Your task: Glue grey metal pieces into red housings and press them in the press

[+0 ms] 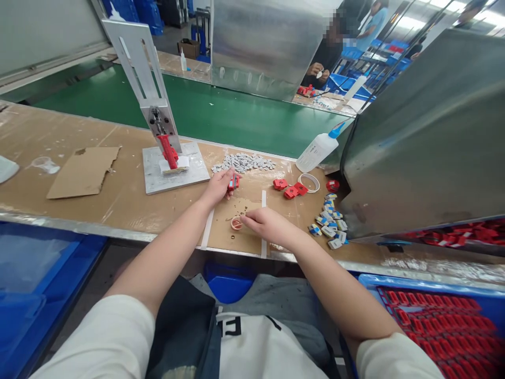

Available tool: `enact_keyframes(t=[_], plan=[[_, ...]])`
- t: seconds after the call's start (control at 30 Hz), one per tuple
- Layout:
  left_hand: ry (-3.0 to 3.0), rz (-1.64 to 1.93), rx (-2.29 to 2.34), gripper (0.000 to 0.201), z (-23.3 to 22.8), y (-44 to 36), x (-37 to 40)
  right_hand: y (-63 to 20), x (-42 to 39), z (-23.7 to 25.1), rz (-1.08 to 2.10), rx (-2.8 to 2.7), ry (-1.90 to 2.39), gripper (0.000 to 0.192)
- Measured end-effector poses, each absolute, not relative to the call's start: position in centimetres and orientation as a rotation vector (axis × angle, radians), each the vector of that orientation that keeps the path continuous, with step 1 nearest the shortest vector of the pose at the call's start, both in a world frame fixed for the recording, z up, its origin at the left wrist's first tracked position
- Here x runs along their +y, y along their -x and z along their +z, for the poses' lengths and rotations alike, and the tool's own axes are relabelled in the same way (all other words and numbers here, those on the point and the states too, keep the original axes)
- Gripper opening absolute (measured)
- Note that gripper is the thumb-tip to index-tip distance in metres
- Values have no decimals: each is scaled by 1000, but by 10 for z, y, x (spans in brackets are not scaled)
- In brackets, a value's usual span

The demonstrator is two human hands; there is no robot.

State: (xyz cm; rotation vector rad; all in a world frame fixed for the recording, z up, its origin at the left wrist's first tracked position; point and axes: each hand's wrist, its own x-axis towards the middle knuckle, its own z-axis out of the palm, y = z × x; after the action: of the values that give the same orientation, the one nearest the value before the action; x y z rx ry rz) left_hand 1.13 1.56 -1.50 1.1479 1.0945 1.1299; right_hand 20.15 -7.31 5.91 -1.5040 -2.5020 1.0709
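My left hand (219, 186) is closed around a small red plastic part (233, 182) with a grey face, held just in front of a heap of small grey pieces (246, 162). Lower down, my right hand (266, 223) has its thumb and fingers pinched at a small round ring-like dish (236, 223). What lies between those fingertips is too small to make out. Tiny brass-coloured bits (232, 237) are scattered on the brown board around the dish. To the right of my hands are several red parts (291, 191) beside a roll of tape (309, 183).
A metal press stand with a red handle (169, 152) is on the left, near a cardboard piece (84, 172). Rightward are a glue bottle (316, 152), small blue-and-white blocks (330, 221) and a blue crate (369, 281) of red parts. Behind runs a green belt (236, 117); another person (329, 58) works beyond.
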Motion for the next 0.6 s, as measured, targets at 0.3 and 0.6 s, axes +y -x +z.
enact_keyframes(t=[0.3,0.6], plan=[[-1159,1118,1111,64,-15,-13,14,-269,-49,28,592,-2101,1666,48],[-1148,1083,1108,61,-7,-13,12,-263,-52,4,572,-2378,1552,11]])
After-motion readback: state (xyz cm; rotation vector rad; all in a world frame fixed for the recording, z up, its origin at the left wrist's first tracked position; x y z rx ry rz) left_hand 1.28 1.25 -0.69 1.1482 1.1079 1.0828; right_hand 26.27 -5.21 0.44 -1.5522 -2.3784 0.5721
